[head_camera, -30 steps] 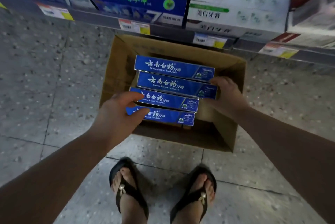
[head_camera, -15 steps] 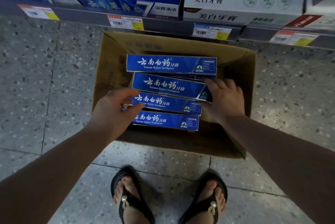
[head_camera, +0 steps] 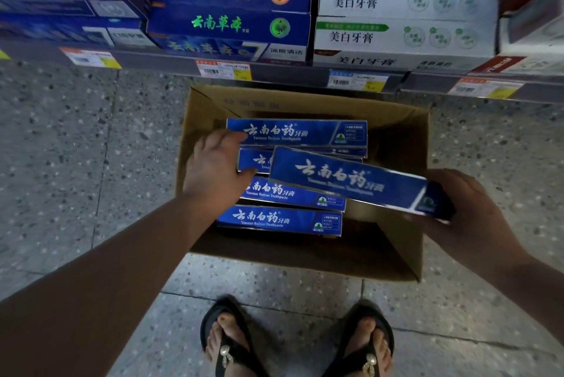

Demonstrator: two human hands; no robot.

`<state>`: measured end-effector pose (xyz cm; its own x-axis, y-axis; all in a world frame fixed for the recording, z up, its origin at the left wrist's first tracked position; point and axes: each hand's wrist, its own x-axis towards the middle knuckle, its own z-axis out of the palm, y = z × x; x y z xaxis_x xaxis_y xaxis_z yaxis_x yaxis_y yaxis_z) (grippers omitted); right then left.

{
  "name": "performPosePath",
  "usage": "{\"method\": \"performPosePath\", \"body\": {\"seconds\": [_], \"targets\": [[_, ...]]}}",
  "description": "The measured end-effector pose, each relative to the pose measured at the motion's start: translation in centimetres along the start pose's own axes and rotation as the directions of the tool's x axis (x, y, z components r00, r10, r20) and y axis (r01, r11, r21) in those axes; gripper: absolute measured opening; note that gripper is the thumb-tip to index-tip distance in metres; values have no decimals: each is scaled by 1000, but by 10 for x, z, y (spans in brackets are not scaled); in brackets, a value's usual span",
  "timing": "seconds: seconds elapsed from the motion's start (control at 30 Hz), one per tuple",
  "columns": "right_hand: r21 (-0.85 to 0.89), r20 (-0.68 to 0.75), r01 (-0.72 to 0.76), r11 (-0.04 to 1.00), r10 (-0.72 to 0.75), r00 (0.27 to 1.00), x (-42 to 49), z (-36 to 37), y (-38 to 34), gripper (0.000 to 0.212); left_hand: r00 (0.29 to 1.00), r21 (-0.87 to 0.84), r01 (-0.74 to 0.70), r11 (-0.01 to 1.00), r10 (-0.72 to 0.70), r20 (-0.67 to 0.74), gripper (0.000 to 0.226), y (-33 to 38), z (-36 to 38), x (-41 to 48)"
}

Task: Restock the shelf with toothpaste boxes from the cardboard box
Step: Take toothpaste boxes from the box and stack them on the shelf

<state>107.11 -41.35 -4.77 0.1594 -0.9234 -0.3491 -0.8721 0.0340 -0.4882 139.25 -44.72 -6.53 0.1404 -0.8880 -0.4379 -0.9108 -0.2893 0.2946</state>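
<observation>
An open cardboard box (head_camera: pixel 399 132) stands on the floor below the shelf (head_camera: pixel 287 72). Several blue toothpaste boxes lie flat in it, among them the far one (head_camera: pixel 293 132) and the nearest one (head_camera: pixel 274 219). My right hand (head_camera: pixel 467 218) grips the right end of one toothpaste box (head_camera: pixel 351 179), raised and tilted above the others. My left hand (head_camera: pixel 213 169) is in the carton. Its fingers and thumb close round the left end of a second box (head_camera: pixel 253 160), which is mostly hidden under the raised one.
The shelf holds stacked dark blue toothpaste boxes (head_camera: pixel 232 24) and white ones (head_camera: pixel 396 36), with price tags (head_camera: pixel 224 69) along its edge. Speckled stone floor lies all around. My feet in black sandals (head_camera: pixel 225 343) stand just in front of the carton.
My right hand has lifted one toothpaste box out of the row and drawn it to the right. My left hand has moved farther into the carton, from the nearer boxes to the second one.
</observation>
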Motion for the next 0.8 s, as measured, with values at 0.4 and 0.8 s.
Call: {"method": "performPosePath", "body": {"seconds": [0.4,0.8], "targets": [[15,-258,-34,999,37,965,16,-5,10,57,996,127,-89,988,86,31,72,-8,44,58],[42,-269,25,999,-13,963,-17,-75,-90,56,987,-166,-152,974,157,20,62,-30,-58,-63]]}}
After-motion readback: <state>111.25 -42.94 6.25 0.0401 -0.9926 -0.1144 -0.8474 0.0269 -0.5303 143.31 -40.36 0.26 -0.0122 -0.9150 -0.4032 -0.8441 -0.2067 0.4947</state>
